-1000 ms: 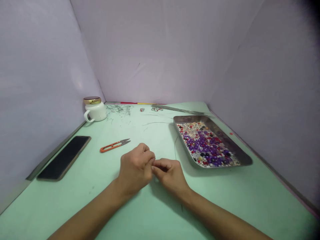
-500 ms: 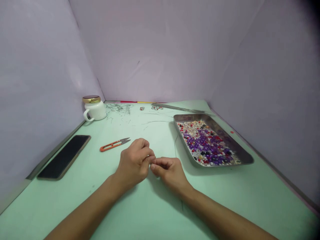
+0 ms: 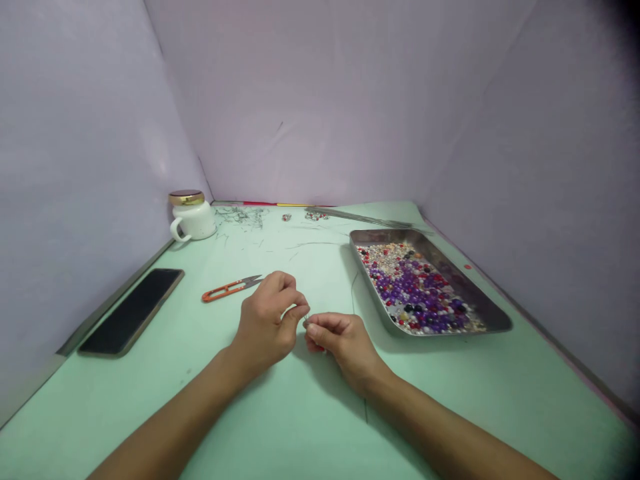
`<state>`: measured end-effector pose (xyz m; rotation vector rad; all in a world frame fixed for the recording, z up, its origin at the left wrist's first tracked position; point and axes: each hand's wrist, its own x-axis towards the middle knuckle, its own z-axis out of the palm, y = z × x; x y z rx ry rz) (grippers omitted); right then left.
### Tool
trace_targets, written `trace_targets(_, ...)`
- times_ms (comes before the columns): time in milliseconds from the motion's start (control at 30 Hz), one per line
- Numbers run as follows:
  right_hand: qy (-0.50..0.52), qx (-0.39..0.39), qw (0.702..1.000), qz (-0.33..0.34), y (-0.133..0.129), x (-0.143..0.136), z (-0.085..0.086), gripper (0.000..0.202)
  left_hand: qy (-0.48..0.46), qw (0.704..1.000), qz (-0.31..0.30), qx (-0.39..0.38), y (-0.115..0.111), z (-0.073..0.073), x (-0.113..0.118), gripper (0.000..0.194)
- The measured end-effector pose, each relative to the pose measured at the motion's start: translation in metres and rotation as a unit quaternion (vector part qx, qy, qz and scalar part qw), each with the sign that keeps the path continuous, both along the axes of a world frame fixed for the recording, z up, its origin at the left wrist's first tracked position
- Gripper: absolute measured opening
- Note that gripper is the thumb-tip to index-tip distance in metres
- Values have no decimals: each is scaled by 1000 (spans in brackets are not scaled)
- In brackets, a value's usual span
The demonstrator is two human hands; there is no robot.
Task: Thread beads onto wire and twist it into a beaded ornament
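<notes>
My left hand (image 3: 273, 320) is closed in a pinch, thumb and forefinger on the end of a thin wire (image 3: 306, 318). Facing it just to the right, my right hand (image 3: 345, 343) pinches the same wire between thumb and forefinger. Beneath the right fingers a small red piece (image 3: 314, 344) shows, which looks like beads; most of it is hidden. Left of my left hand lies a pair of orange thread snips (image 3: 225, 291), blades pointing at the hand. A metal tray (image 3: 370, 303) of purple, red, black, white and gold beads (image 3: 413, 287) stands to the right.
A black phone (image 3: 133, 312) lies at the left, with a white lidded mug (image 3: 196, 220) behind it. Wire scraps (image 3: 240, 217), small beaded pieces (image 3: 317, 215) and a bundle of long wires (image 3: 360, 217) lie along the back. Pale walls enclose the green table (image 3: 280, 427).
My left fingertips have drawn slightly up and apart from the right ones, baring a bit of wire. The red piece under my right hand now shows. The view has shifted slightly.
</notes>
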<state>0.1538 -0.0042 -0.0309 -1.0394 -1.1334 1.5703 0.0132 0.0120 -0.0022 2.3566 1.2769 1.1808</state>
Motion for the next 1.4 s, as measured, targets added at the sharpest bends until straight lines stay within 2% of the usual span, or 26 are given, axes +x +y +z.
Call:
trace_targets(167,19,5,1000,18,-1,1,-1,17,-18,999,16,-30,-2,4,0,12)
trace_targets(300,76,-28,994,69,-1,3,-4,17,-70,987,23,-145,0,12,-1,12)
trace_targets(400,94,-58,990,86,0,4,-5,20,-116,965,12,-233,4,16,-3,17)
trace_targets(533,103,-77,988,80,1,5,-4,22,-200,930,27,-308,8,16,-6,25)
trace_targets(633,108,-79,988,81,1,5,-4,22,-247,902,38,-352,10,12,-8,21)
trace_targets(833,124,-89,985,85,1,5,-5,22,-250,839,-21,-482,11,6,-11,17)
trace_targets(900,130,-89,984,88,1,4,-5,21,-247,830,-44,-498,11,5,-11,13)
trace_targets(1067,127,-84,985,82,0,3,-5,21,-199,859,-34,-471,10,7,-11,13)
trace_targets(1233,110,-79,990,43,-2,3,-3,24,-144,891,-19,-431,8,10,-11,12)
trace_targets(1400,106,-76,991,22,-2,2,-2,26,-98,908,-23,-406,6,10,-11,13)
